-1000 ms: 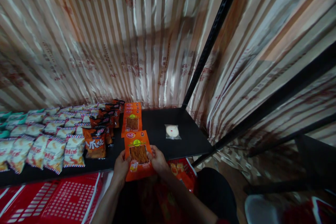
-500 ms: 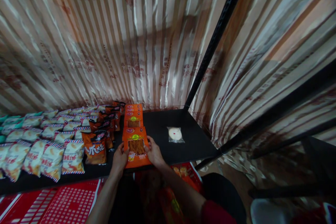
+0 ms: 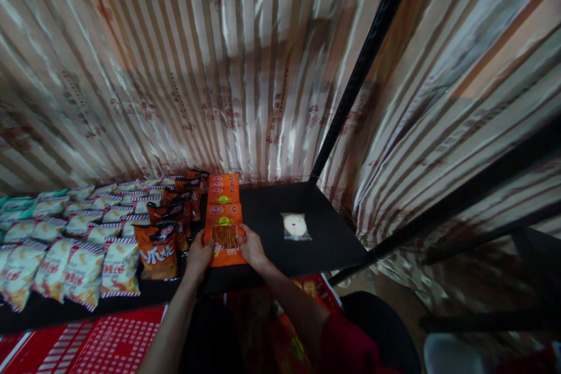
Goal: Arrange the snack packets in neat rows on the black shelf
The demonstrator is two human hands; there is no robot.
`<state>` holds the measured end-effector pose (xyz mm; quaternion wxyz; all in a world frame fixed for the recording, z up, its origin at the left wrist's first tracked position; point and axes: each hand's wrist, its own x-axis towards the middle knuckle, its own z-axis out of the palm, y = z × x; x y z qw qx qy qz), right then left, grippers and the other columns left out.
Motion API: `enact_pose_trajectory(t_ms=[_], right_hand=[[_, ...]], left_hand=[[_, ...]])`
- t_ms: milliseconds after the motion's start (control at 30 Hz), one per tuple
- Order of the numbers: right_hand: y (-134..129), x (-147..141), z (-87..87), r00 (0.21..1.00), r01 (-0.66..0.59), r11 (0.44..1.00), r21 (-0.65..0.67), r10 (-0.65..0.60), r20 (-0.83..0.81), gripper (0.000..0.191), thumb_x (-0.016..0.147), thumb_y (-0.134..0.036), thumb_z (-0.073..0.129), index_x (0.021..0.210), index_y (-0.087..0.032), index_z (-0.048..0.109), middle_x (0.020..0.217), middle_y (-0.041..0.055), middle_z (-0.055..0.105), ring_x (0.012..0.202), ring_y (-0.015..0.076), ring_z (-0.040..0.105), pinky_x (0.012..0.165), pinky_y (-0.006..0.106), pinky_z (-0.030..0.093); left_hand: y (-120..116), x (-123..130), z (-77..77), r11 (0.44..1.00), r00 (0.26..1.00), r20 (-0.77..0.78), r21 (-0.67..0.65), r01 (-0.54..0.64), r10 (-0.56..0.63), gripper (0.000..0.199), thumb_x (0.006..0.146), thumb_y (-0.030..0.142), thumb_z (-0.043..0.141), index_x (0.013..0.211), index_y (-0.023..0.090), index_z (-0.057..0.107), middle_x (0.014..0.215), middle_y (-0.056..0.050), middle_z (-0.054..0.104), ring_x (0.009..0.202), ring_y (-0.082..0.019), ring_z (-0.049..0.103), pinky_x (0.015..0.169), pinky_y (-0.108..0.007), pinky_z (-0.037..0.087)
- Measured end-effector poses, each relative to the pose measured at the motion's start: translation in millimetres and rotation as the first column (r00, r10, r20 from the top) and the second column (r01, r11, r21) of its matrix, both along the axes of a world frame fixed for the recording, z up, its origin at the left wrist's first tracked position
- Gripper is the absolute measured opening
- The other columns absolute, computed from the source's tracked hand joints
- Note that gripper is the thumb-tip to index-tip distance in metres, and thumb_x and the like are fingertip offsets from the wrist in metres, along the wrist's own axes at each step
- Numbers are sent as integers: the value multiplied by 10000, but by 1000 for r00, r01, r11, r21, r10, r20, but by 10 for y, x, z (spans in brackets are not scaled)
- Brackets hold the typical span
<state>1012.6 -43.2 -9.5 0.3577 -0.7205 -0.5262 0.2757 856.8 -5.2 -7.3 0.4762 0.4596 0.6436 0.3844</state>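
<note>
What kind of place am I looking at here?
Probably a small shop or stockroom: snack bags stand in rows on a black shelf, with a red plastic basket below.

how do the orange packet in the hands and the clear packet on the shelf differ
The orange packet is held by the left hand and right hand; the clear packet lies untouched on the black shelf. The orange packet looks larger than the clear packet. The orange packet shows brown sticks; the clear packet, a white disc. Both have see-through parts.
</note>
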Motion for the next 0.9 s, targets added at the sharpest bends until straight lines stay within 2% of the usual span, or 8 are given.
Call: enact_pose_trajectory(t_ms=[167, 267, 400, 667, 900], right_hand=[[94, -1, 38, 999, 2, 1000, 8, -3, 48, 401, 832, -144, 475, 1223, -113, 558, 1174, 128, 635, 1094, 219, 594, 956, 292, 430], [156, 3, 51, 999, 3, 1000, -1, -3, 47, 396, 841, -152, 472, 1226, -122, 556, 1180, 123, 634, 1096, 217, 594, 947, 291, 437], [244, 13, 45, 999, 18, 1000, 8, -19, 46, 384, 839, -150, 481, 1213, -140, 568, 1162, 113, 647, 1080, 218, 604, 938, 294, 440], [426, 51, 29, 999, 25, 1000, -14, -24, 26, 393, 843, -138, 473, 1227, -135, 555, 1185, 110, 635, 1113, 206, 584, 940, 269, 430], [555, 79, -9, 999, 47, 999, -12, -47, 13, 396, 847, -149, 472, 1235, -140, 549, 1164, 99, 648, 1083, 189, 602, 927, 249, 438]], left_hand=[[42, 43, 102, 997, 975, -213, 25, 74, -67, 397, 722, 154, 634, 1117, 128, 595, 1230, -179, 584, 1169, -279, 525, 980, -350, 368], [72, 84, 176, 992, 942, -318, 33, 122, -106, 384, 750, 161, 597, 1128, 94, 596, 1239, -218, 565, 1174, -304, 519, 983, -377, 361], [148, 116, 229, 991, 920, -373, 16, 132, -117, 359, 759, 169, 581, 1106, 86, 617, 1212, -231, 579, 1154, -314, 535, 967, -379, 374], [275, 179, 277, 978, 832, -517, -53, 202, -200, 427, 824, 212, 492, 1219, 59, 551, 1271, -209, 543, 1193, -288, 505, 981, -347, 372], [342, 227, 310, 969, 753, -617, -71, 237, -230, 396, 849, 244, 443, 1210, 138, 567, 1263, -139, 571, 1170, -233, 532, 945, -297, 407]])
